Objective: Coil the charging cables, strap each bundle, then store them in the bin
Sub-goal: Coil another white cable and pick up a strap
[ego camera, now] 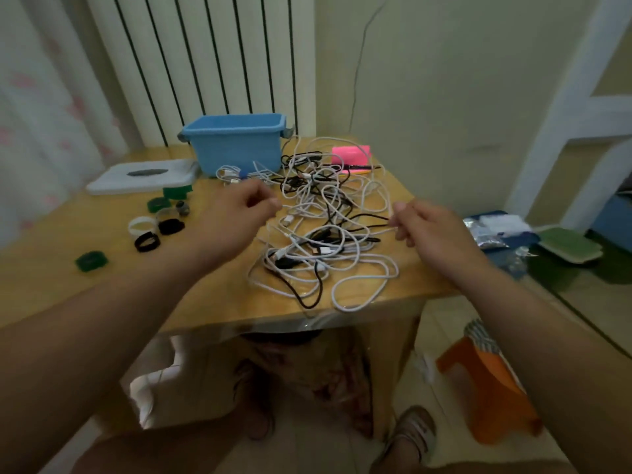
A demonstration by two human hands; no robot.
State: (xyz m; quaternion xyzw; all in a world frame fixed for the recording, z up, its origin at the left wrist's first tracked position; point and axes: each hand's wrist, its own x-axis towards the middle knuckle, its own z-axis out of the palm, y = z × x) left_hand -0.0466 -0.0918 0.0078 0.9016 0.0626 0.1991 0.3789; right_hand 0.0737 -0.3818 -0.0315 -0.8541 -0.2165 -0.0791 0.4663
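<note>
Item: cables (325, 234), tangled, on counter (102, 285).
Right hand (424, 227) pinches one of them; left hand (239, 206) curled, grasp unclear. Likely risk: tugging tightens knots, drags heap off edge.

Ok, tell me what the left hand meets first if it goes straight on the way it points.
The left hand points forward and right, so it would most likely meet the cable tangle first, just ahead of it, though its height is unclear.
</note>
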